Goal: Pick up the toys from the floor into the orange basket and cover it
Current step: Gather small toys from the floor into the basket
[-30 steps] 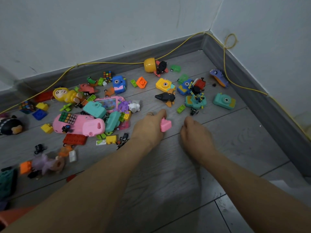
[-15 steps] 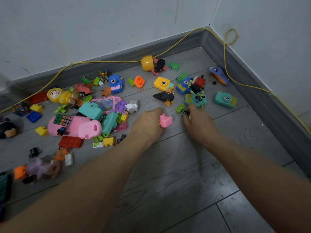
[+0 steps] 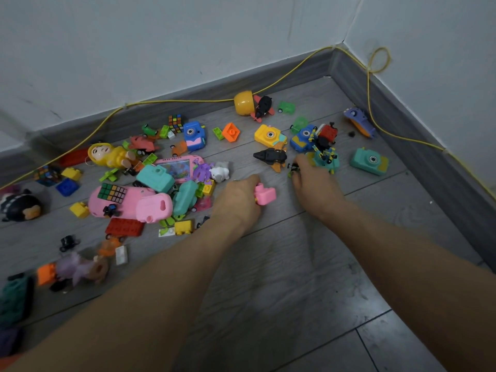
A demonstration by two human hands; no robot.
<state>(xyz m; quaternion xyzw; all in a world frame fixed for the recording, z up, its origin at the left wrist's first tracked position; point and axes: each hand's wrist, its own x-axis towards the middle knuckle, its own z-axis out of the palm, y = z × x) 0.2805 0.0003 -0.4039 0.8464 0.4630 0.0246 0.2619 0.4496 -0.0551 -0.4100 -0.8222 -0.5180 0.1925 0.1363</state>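
- The left hand (image 3: 236, 200) has its fingers curled round a small pink toy (image 3: 264, 194), which sticks out to the right of the knuckles, low over the grey floor (image 3: 281, 264)
- The right hand (image 3: 314, 183) reaches to the teal toy (image 3: 326, 159) with yellow-and-black parts; its fingertips (image 3: 302, 161) are beside a tiny black-and-green car (image 3: 293, 169), but whether they pinch it cannot be told
- Both forearms come in from the bottom edge, the hands near each other but apart
- The toys lie scattered on the floor toward the room corner: a black and orange plane (image 3: 271, 157) just beyond the two hands, a yellow camera (image 3: 269, 135) behind it, a blue camera (image 3: 303, 138) to its right
- A teal camera (image 3: 370, 161) sits apart on the right, a purple shark (image 3: 359, 122) near the skirting
- A yellow egg (image 3: 243, 102) stands by the back wall, touching a black and red plane (image 3: 263, 107)
- On the left, a big pink pig (image 3: 134, 202) lies on its side with a cube (image 3: 112, 193) on it; a pink water game (image 3: 178, 166) and a yellow doll (image 3: 107, 154) lie behind
- A red brick (image 3: 124, 227) and yellow brick (image 3: 183, 227) lie in front of the pig
- A yellow cable (image 3: 174, 101) runs along the skirting
- An orange sliver at the bottom left corner may be the basket; this cannot be told
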